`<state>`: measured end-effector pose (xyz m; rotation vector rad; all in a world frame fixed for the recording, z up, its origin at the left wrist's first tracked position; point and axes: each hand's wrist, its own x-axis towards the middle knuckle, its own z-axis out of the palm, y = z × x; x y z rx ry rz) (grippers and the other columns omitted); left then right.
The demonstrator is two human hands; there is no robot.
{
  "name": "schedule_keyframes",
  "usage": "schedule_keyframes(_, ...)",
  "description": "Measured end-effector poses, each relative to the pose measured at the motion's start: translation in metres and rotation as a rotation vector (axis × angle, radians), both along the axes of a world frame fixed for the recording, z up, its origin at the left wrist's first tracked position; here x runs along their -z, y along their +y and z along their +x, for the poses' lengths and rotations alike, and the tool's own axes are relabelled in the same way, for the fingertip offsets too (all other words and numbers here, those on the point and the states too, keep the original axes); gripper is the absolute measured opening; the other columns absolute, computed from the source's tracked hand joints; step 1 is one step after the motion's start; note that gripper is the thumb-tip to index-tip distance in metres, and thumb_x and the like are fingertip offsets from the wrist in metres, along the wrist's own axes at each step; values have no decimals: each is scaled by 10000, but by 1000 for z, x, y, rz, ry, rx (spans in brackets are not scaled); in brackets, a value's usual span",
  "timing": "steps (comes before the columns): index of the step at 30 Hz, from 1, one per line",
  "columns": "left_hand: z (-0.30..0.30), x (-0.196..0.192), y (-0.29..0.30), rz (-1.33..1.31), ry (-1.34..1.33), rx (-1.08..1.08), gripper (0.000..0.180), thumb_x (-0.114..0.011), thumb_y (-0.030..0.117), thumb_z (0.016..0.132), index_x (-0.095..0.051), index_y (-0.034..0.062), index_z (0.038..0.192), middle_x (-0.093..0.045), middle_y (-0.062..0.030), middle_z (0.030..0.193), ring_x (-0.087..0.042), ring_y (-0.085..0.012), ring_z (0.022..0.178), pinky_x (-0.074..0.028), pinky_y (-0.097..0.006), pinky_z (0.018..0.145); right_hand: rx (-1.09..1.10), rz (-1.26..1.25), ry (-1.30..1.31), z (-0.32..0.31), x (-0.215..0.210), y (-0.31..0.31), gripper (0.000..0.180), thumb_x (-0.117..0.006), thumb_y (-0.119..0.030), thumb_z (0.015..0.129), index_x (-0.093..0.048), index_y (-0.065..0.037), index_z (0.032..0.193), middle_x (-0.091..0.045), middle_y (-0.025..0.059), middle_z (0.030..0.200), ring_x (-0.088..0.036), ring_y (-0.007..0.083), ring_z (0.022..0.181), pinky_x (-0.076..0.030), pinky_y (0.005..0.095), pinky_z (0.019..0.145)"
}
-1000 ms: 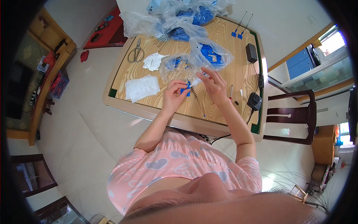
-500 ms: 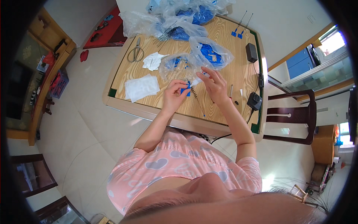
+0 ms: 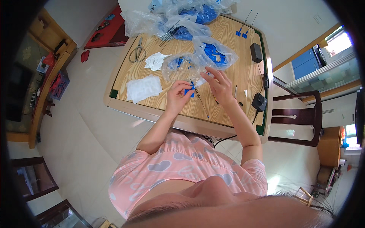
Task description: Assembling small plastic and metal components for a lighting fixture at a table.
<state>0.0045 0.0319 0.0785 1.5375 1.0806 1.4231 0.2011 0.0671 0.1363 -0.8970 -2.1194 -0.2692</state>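
Between the fingertips of my left hand is a small blue plastic piece. A dark coiled wire runs beside it toward the table's near edge; whether the two are joined is hard to see. My right hand is closed on a small white squeeze bottle, whose narrow tip points at the top of the blue piece. My fingers partly cover the bottle. Just beyond my hands lies an open clear bag with little blue and pale parts inside.
Other bags of blue parts fill the far side, with a bundle of coiled wires on them. Scissors, a crumpled tissue and white sheets lie left. At right are two blue-ended wires, a black box and a black adapter.
Both hands hold nearly the same pose, with the bottle tip still at the blue piece. The view has shifted very slightly.
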Motion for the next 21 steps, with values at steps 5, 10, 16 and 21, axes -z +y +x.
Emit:
schedule_keyframes(5, 2, -1, 0, 11, -30, 3, 141, -726, -28, 780, -673, 29, 897, -603, -42, 1049, -563, -58, 809, -464, -178, 672, -2, 4, -10, 2, -1, 0, 503, -629, -10, 624, -680, -143, 1107, -619, 54, 1167, -625, 216, 906, -536, 317, 677)
schedule_keyframes(10, 2, 2, 2, -7, -52, 16, 138, -725, -28, 783, -675, 26, 900, -602, -45, 1049, -562, -59, 807, -462, -177, 675, -12, -2, -12, 1, -3, 0, 509, -624, -6, 629, -676, -134, 1119, -615, 62, 1171, -623, 224, 909, -535, 322, 678)
schedule_keyframes(16, 2, 2, 2, -7, -72, 19, 135, -723, -30, 784, -674, 24, 898, -598, -47, 1053, -553, -54, 795, -460, -175, 676, -22, -10, -10, 2, -4, 0, 510, -619, -3, 634, -675, -126, 1125, -611, 68, 1178, -620, 232, 920, -533, 326, 689)
schedule_keyframes(21, 3, 1, 2, 5, -59, 15, 136, -723, -31, 784, -670, 24, 896, -596, -48, 1058, -549, -52, 787, -460, -173, 677, -22, 3, -13, 2, -4, 0, 510, -622, -5, 630, -678, -129, 1121, -611, 67, 1179, -618, 234, 926, -532, 328, 694)
